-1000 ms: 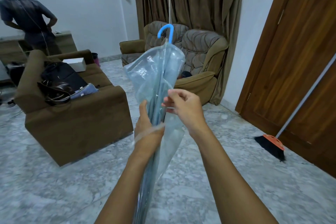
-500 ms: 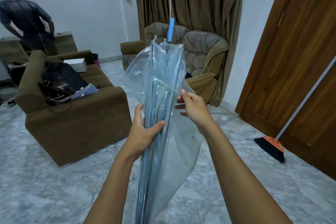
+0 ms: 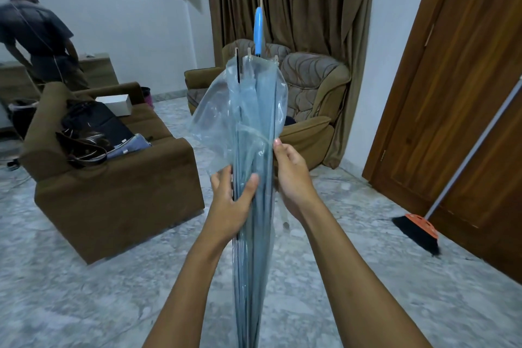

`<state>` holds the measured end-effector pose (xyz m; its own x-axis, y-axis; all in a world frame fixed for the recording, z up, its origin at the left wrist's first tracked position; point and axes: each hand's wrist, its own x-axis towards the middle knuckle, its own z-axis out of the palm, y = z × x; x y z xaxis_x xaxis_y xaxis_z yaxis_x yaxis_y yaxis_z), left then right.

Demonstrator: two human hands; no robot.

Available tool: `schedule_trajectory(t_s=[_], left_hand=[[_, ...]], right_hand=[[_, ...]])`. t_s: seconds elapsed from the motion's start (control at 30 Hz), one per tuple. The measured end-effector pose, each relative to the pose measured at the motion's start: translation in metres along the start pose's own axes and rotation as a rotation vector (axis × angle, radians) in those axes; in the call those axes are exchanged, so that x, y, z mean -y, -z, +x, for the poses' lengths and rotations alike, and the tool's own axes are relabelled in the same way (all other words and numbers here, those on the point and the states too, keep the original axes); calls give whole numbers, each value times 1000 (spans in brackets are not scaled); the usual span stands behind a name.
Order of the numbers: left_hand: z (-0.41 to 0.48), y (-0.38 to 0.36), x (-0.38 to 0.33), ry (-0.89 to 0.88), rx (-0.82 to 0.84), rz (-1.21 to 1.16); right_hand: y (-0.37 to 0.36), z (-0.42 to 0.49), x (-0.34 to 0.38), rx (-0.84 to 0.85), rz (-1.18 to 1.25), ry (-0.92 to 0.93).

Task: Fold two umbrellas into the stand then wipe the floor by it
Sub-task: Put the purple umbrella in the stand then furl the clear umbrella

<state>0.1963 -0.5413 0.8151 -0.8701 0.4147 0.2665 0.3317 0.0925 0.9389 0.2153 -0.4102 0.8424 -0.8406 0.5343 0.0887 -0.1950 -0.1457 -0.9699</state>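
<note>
A clear plastic umbrella with a blue handle stands nearly upright in front of me, handle end up, its canopy gathered along the ribs. My left hand grips the bundled ribs and canopy at mid-height, thumb across the front. My right hand is on the umbrella's right side, fingertips pinching a fold of the loose canopy against the bundle. The lower tip runs out of the bottom of the frame. No umbrella stand is in view.
A brown sofa with bags on it stands to the left, two armchairs behind the umbrella. A broom leans on the wooden door at right. A person stands at far left. Marble floor lies all around.
The umbrella has turned so the blue handle now shows edge-on. The loose canopy has been drawn in tighter, and my right hand moved up along its right side.
</note>
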Motion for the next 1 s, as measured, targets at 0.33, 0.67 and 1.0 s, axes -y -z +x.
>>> schedule_trajectory(t_s=[0.33,0.67,1.0], left_hand=[[9,7,-6,20,77,-206],[-1,-24,2,-504,-490,290],[2,-9,-13,-250,-255,54]], right_hand=[[0,-12,-5,63,184,-17],[-7,-15,-7,-27,262,-11],[-5,-16,-8,-41,80,86]])
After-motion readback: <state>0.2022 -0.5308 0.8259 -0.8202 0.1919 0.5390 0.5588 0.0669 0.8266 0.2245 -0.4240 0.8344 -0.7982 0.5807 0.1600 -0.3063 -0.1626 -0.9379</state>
